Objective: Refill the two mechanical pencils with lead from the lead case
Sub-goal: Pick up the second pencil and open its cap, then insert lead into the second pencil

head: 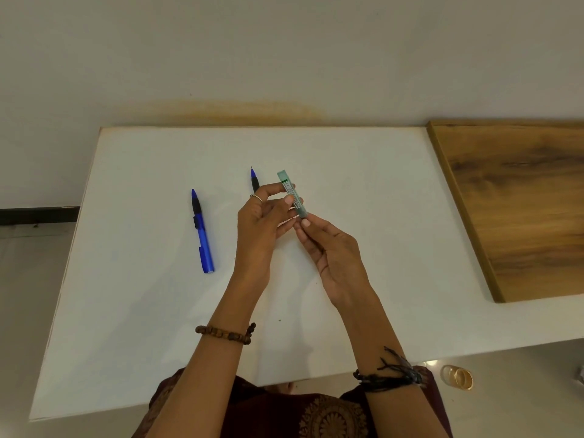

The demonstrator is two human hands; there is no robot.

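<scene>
Still early, by the look of it: left hand (pixel 259 222) and right hand (pixel 328 248) both pinching the green lead case (pixel 292 194) mid-table, seemingly unopened. Second pencil (pixel 255 181) partly hidden behind left fingers; first pencil (pixel 201 232) lying untouched, further left.

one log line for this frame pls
left hand: holds pencil + lead case | right hand: at case bottom end | second pencil: on table

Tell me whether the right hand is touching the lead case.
Touching. The head view shows the right hand pinching the near end of the lead case between thumb and fingers, with the left hand holding its middle.
</scene>
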